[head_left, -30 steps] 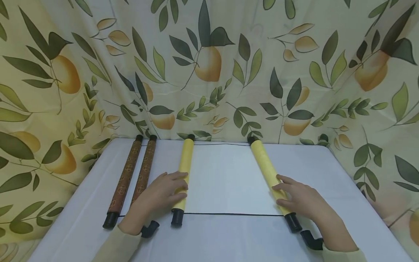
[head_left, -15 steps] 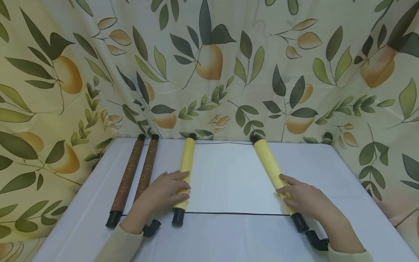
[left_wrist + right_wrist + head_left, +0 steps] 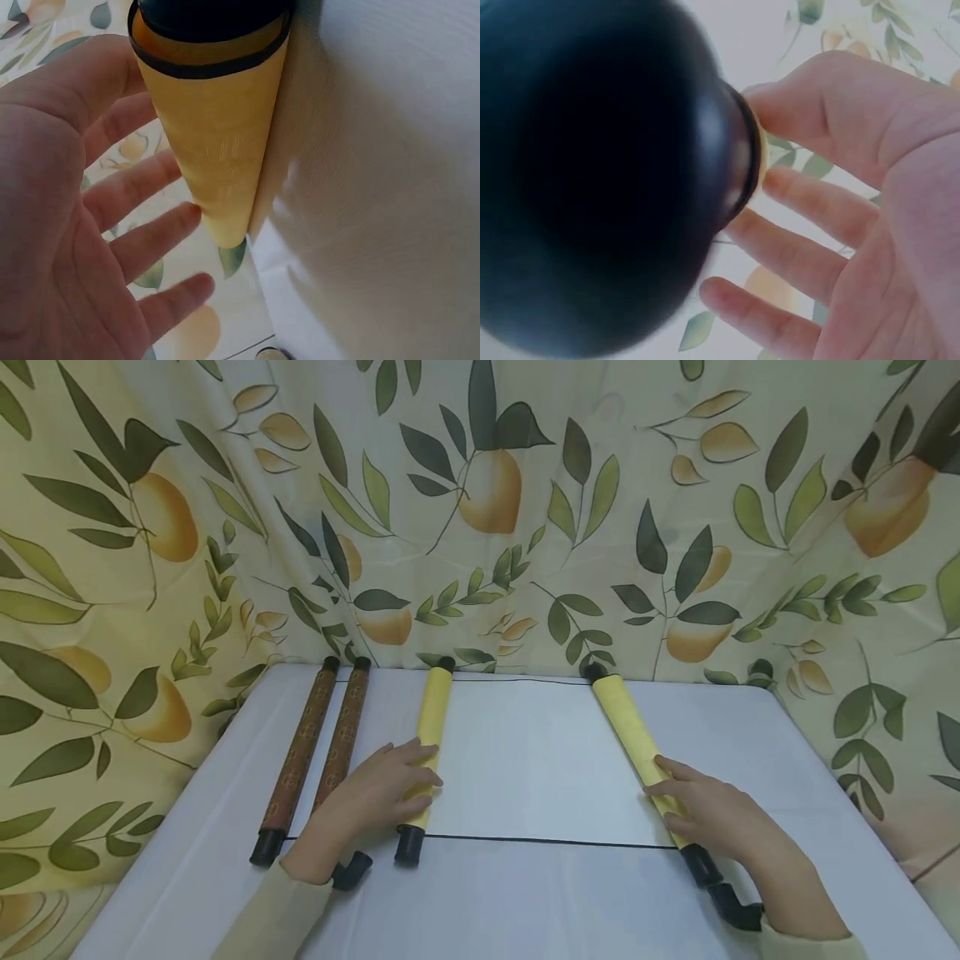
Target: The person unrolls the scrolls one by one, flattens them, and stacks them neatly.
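Left of my left hand (image 3: pixel 381 787) lie two brown rolls (image 3: pixel 298 760), one partly hidden behind it. Patterned cloth (image 3: pixel 487 568) hangs beyond my fingertips; a white sheet (image 3: pixel 540 768) spans between them. Hands reaching forward, fingers spread, my left touches the left yellow roll (image 3: pixel 434 706), my right hand (image 3: pixel 716 814) the right yellow roll (image 3: pixel 627 714).

I note the left hand (image 3: pixel 382 789) touching the left yellow roll (image 3: pixel 434 706), the right hand (image 3: pixel 716 818) touching the right yellow roll (image 3: pixel 626 718), white paper (image 3: pixel 540 760) lying between them, two brown rolls (image 3: pixel 300 752) further left.
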`<action>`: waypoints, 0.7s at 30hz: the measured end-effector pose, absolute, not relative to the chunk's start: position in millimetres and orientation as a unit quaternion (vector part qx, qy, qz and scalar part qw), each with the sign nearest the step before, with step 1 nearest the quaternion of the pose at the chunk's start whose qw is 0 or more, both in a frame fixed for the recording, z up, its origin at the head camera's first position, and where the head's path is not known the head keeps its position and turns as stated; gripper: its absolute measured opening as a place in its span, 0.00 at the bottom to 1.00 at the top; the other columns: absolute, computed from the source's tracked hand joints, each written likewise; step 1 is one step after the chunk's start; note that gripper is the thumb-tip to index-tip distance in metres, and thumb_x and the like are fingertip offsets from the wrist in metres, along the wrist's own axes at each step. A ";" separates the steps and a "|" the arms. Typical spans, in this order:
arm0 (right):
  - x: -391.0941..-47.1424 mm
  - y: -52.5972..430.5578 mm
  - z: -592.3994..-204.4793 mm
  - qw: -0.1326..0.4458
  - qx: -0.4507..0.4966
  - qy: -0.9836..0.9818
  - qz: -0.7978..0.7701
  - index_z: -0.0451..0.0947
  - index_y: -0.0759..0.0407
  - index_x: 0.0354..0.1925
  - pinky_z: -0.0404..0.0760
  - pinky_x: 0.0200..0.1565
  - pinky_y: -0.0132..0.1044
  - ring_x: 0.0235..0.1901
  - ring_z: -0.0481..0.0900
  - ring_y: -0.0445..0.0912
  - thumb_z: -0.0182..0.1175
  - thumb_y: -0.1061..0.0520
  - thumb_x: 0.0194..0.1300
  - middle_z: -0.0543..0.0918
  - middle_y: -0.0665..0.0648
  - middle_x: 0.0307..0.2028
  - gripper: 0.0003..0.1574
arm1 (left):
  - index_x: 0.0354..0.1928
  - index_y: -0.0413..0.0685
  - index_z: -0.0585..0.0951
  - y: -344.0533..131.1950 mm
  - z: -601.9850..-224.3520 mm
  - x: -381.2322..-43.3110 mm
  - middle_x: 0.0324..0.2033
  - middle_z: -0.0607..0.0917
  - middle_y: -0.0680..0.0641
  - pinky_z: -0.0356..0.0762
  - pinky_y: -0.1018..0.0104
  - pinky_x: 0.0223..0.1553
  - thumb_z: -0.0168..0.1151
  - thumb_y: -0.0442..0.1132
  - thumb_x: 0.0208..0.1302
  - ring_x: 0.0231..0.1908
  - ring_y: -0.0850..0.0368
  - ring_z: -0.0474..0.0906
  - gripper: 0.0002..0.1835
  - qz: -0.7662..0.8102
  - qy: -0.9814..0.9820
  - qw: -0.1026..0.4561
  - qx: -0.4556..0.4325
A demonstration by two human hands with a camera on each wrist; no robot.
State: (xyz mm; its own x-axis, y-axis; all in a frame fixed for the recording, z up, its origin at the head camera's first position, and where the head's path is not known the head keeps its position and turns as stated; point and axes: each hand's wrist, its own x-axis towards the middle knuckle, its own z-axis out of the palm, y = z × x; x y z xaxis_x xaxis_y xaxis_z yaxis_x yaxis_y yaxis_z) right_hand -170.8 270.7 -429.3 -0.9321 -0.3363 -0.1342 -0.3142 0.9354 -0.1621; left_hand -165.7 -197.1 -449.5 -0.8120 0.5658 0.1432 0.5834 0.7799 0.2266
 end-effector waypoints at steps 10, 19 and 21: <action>-176.6 282.7 -426.4 0.061 -0.224 0.972 -0.021 0.84 0.44 0.52 0.81 0.45 0.59 0.50 0.83 0.60 0.71 0.44 0.57 0.67 0.62 0.71 0.24 | 0.52 0.56 0.85 -204.3 -446.2 -173.0 0.64 0.78 0.44 0.69 0.48 0.66 0.61 0.44 0.70 0.67 0.40 0.70 0.12 -0.053 -0.907 0.080 -0.411; -179.6 284.5 -425.4 0.006 -0.310 0.950 0.029 0.86 0.42 0.49 0.80 0.51 0.58 0.60 0.77 0.62 0.67 0.53 0.57 0.74 0.59 0.66 0.20 | 0.50 0.54 0.86 -207.3 -444.6 -177.9 0.58 0.82 0.45 0.70 0.55 0.65 0.57 0.42 0.72 0.63 0.42 0.75 0.11 -0.001 -0.876 0.091 -0.474; -180.2 284.0 -426.4 0.004 -0.314 0.949 0.032 0.87 0.43 0.47 0.80 0.51 0.58 0.60 0.77 0.61 0.68 0.52 0.57 0.75 0.59 0.66 0.17 | 0.49 0.53 0.86 -209.2 -442.7 -176.3 0.57 0.82 0.44 0.69 0.56 0.66 0.58 0.42 0.72 0.62 0.43 0.75 0.11 0.001 -0.875 0.087 -0.476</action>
